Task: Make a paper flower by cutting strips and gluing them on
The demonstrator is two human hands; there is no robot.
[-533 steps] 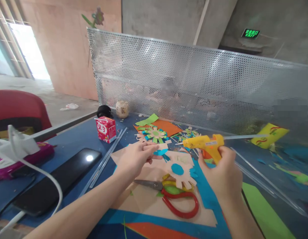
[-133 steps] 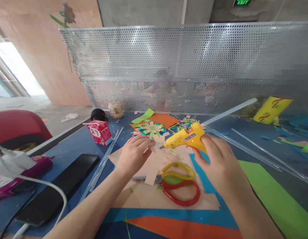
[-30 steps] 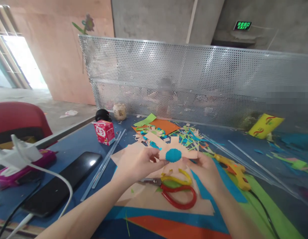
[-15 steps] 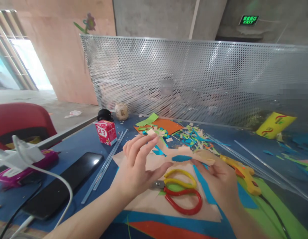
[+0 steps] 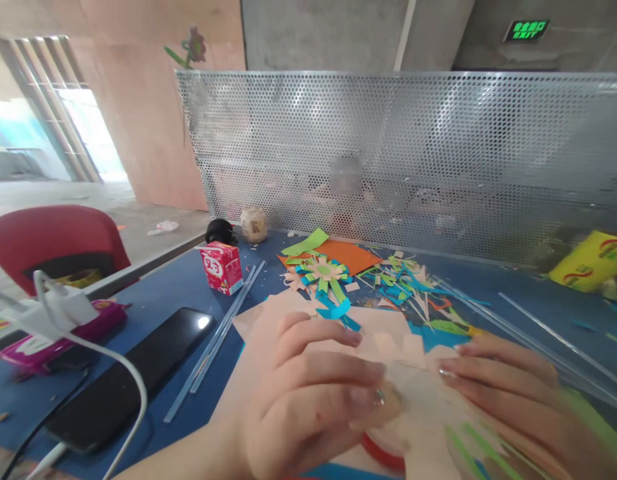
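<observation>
Two hands up close, blurred: left hand [image 5: 308, 400] and right hand [image 5: 508, 393] both have fingers curled onto one pale peach paper cutout [image 5: 413, 380], pinching it between them just above the table [image 5: 158, 300]; one red scissor handle [image 5: 383, 453] peeks out under it; one black phone [image 5: 123, 373] left of the hands, one white charger [image 5: 53, 310] with cable beside it; two clear glue sticks [image 5: 223, 333] lying parallel; further back one finished paper flower [image 5: 323, 270], one red carton [image 5: 221, 267], one orange sheet [image 5: 348, 253]; one perforated metal screen [image 5: 413, 153] behind everything.
</observation>
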